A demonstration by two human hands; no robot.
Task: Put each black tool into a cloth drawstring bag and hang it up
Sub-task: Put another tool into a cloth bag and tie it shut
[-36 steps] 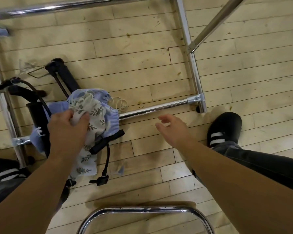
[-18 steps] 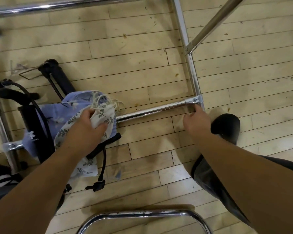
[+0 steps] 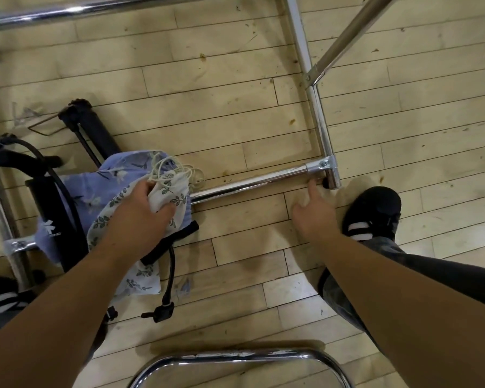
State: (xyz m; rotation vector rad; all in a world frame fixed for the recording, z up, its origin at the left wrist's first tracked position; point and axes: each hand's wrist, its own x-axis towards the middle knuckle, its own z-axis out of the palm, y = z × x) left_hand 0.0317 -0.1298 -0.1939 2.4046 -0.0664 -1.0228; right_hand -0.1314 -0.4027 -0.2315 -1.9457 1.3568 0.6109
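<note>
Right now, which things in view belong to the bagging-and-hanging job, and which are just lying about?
Part of the job:
- white leaf-print bag, gripped by the left hand
- blue floral bag
- black tools on the floor
- chrome rack frame, right hand beside it

Lying about:
- curved chrome bar at bottom
- black shoe
</note>
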